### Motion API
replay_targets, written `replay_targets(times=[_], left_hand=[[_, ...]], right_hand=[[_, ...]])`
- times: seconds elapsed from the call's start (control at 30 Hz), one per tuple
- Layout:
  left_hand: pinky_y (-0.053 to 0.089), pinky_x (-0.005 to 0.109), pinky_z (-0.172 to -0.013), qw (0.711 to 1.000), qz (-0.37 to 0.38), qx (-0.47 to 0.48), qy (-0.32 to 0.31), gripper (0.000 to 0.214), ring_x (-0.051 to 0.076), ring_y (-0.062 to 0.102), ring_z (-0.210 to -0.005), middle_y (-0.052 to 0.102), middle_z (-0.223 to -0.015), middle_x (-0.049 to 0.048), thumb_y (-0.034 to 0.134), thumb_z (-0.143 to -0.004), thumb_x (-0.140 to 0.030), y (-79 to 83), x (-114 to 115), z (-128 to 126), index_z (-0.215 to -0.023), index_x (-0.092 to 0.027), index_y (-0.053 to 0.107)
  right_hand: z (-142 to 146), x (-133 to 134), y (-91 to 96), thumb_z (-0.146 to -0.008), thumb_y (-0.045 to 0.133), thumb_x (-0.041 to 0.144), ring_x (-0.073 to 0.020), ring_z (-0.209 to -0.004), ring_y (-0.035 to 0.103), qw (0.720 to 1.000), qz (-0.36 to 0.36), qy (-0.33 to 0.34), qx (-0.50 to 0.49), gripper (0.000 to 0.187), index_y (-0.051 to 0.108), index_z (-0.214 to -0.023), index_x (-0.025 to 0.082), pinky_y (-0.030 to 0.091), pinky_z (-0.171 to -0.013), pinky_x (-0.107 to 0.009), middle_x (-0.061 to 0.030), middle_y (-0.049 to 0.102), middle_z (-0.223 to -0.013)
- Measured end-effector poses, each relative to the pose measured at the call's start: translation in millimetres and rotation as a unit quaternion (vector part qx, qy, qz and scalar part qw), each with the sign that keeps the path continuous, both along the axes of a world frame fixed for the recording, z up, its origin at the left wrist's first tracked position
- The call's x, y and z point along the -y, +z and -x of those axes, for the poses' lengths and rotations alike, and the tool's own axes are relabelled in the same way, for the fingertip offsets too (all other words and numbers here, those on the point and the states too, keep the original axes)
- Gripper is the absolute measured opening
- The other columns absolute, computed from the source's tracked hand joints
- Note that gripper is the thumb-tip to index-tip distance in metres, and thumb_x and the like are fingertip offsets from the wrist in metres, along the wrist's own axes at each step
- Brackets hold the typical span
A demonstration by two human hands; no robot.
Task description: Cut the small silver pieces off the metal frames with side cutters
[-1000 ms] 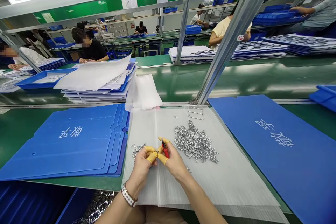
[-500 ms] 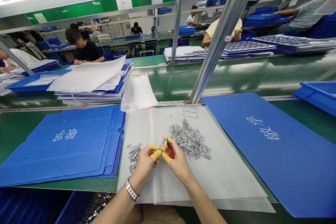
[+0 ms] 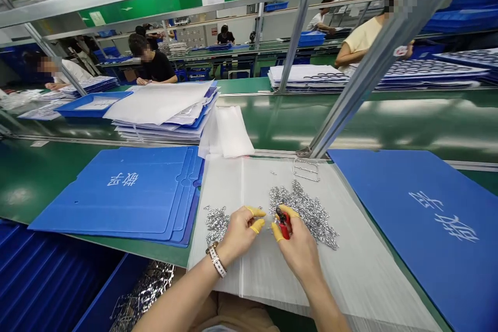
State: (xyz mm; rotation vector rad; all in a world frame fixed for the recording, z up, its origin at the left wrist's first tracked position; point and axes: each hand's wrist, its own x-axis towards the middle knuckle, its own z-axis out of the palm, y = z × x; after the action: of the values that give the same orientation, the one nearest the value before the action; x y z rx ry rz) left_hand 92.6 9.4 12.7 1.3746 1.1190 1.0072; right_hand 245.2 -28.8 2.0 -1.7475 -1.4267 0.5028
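Note:
My right hand (image 3: 299,251), its fingertips in yellow finger cots, grips small red-handled cutters (image 3: 284,223) over a heap of small twisted metal parts (image 3: 305,215). My left hand (image 3: 240,234), also wearing yellow cots, is apart from the cutters, and no part shows between its slightly parted fingertips. Beside it lies a smaller heap of the same metal parts (image 3: 217,223). Both heaps rest on a translucent white plastic sheet (image 3: 237,192). A wire metal frame (image 3: 306,169) lies at the sheet's far edge.
Blue corrugated boards with white characters (image 3: 116,192) (image 3: 412,207) flank the sheet on the green bench. A blue bin (image 3: 39,280) and foil-wrapped metal parts (image 3: 142,290) sit below the front edge. Stacked sheets (image 3: 163,114), metal uprights (image 3: 350,98) and co-workers lie beyond.
My head has turned, shifting the whole scene right in view. My left hand has moved left, away from the cutters. My right hand still holds them.

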Motion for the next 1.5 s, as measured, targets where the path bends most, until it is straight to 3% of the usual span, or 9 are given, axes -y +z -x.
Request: replay_targets(times=[0.2, 0.33, 0.43, 0.57, 0.87, 1.0, 1.13, 1.3, 1.5], left_hand=[[0.043, 0.03, -0.071, 0.99, -0.064, -0.107, 0.072, 0.016, 0.02, 0.058, -0.078, 0.068, -0.084, 0.0068, 0.059, -0.076, -0.025, -3.8, -12, 77, -0.085, -0.02, 0.072], [0.04, 0.033, -0.074, 0.979, -0.093, -0.17, 0.062, 0.015, 0.021, 0.056, -0.079, 0.067, -0.08, 0.0055, 0.058, -0.076, -0.02, -7.7, -2, 105, -0.082, -0.022, 0.071], [0.04, 0.035, -0.077, 0.967, -0.129, -0.218, 0.038, 0.017, 0.021, 0.054, -0.083, 0.066, -0.08, 0.0048, 0.055, -0.078, -0.016, -9.5, 10, 105, -0.084, -0.023, 0.069], [0.039, 0.033, -0.071, 0.915, -0.209, -0.346, 0.007, 0.015, 0.019, 0.051, -0.078, 0.06, -0.077, 0.0051, 0.049, -0.082, -0.015, -11.7, 24, 98, -0.079, -0.02, 0.064], [0.033, 0.037, -0.071, 0.843, -0.255, -0.474, 0.005, 0.008, 0.024, 0.051, -0.082, 0.06, -0.08, 0.0066, 0.06, -0.079, -0.025, -11.7, 38, 73, -0.085, -0.02, 0.063], [0.031, 0.037, -0.069, 0.815, -0.259, -0.519, -0.001, 0.007, 0.024, 0.051, -0.081, 0.06, -0.078, 0.0073, 0.056, -0.081, -0.019, -9.4, 36, 67, -0.077, -0.019, 0.061], [0.03, 0.036, -0.068, 0.818, -0.264, -0.511, -0.021, 0.01, 0.023, 0.05, -0.081, 0.06, -0.078, 0.006, 0.053, -0.08, -0.014, -9.1, 37, 75, -0.075, -0.019, 0.06], [0.031, 0.035, -0.071, 0.837, -0.269, -0.473, -0.053, 0.016, 0.021, 0.05, -0.083, 0.059, -0.081, 0.0052, 0.051, -0.08, -0.01, -11.3, 35, 87, -0.087, -0.02, 0.062], [0.032, 0.036, -0.07, 0.826, -0.277, -0.489, -0.041, 0.006, 0.021, 0.049, -0.081, 0.056, -0.079, 0.0049, 0.057, -0.077, -0.013, -14.8, 29, 89, -0.075, -0.018, 0.059]], right_hand=[[42, -3, 7.0, -0.075, 0.047, 0.016, -0.0218, -0.091, 0.059, 0.979, 0.013, 0.188, 0.08, 0.029, 0.057, -0.102, 0.023, 0.045, -0.08, -0.034, -0.0052, 0.065, -0.097], [76, -9, -0.3, -0.073, 0.048, 0.01, -0.0227, -0.09, 0.058, 0.955, 0.049, 0.264, 0.124, 0.031, 0.058, -0.1, 0.022, 0.042, -0.08, -0.034, -0.0061, 0.066, -0.096], [84, -13, -11.6, -0.075, 0.049, 0.01, -0.0235, -0.09, 0.057, 0.955, 0.053, 0.253, 0.142, 0.032, 0.058, -0.103, 0.022, 0.041, -0.081, -0.036, -0.0072, 0.065, -0.096], [82, -16, -18.2, -0.075, 0.047, 0.008, -0.0228, -0.089, 0.057, 0.946, 0.059, 0.272, 0.164, 0.033, 0.057, -0.102, 0.022, 0.04, -0.08, -0.034, -0.0064, 0.065, -0.095], [64, -19, -11.5, -0.074, 0.044, 0.006, -0.0216, -0.093, 0.057, 0.955, 0.076, 0.254, 0.132, 0.035, 0.055, -0.103, 0.021, 0.04, -0.08, -0.032, -0.0053, 0.064, -0.096], [64, -14, -6.3, -0.075, 0.046, 0.01, -0.0204, -0.089, 0.058, 0.949, 0.096, 0.261, 0.146, 0.028, 0.054, -0.098, 0.022, 0.04, -0.076, -0.03, -0.0036, 0.065, -0.093], [74, -13, -1.2, -0.077, 0.048, 0.015, -0.0204, -0.087, 0.059, 0.939, 0.121, 0.262, 0.187, 0.019, 0.054, -0.093, 0.022, 0.038, -0.072, -0.029, -0.0041, 0.065, -0.091], [84, -21, -1.6, -0.079, 0.048, 0.022, -0.0209, -0.082, 0.06, 0.934, 0.141, 0.246, 0.217, 0.009, 0.053, -0.087, 0.022, 0.035, -0.067, -0.028, -0.0058, 0.065, -0.087], [88, -28, 0.8, -0.071, 0.05, 0.009, -0.0193, -0.08, 0.06, 0.926, 0.169, 0.245, 0.231, 0.02, 0.053, -0.087, 0.02, 0.032, -0.064, -0.026, -0.0054, 0.065, -0.084]])
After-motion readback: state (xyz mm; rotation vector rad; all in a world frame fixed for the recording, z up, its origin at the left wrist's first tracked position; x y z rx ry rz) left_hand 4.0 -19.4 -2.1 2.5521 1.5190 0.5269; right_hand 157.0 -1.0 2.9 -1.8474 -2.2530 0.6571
